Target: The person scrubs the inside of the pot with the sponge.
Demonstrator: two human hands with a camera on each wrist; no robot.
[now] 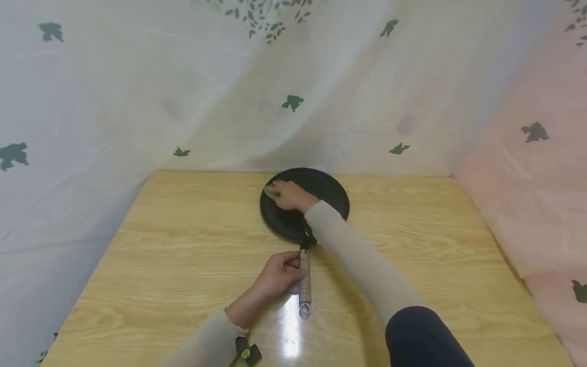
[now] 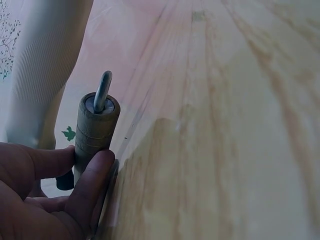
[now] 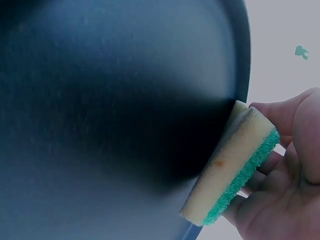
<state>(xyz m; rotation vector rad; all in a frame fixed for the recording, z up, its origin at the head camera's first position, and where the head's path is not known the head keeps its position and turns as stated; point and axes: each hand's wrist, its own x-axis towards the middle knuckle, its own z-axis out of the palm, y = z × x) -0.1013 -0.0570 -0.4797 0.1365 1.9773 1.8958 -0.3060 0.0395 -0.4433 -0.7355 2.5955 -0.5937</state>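
Observation:
A flat black pan (image 1: 327, 193) lies on the wooden table (image 1: 183, 244), its wooden handle (image 1: 304, 278) pointing toward me. My left hand (image 1: 277, 278) grips that handle (image 2: 95, 132), thumb and fingers wrapped round it; a metal ring (image 2: 103, 90) sticks out of its end. My right hand (image 1: 289, 195) holds a yellow sponge with a green scouring side (image 3: 232, 165) and presses it against the pan's dark surface (image 3: 110, 120) near the far left rim. In the head view only a bit of green sponge (image 1: 271, 191) shows past the fingers.
Pale curtains with green leaf prints (image 1: 293, 102) hang close round the table's back and both sides. A small black and yellow object (image 1: 247, 351) sits by my left wrist at the near edge.

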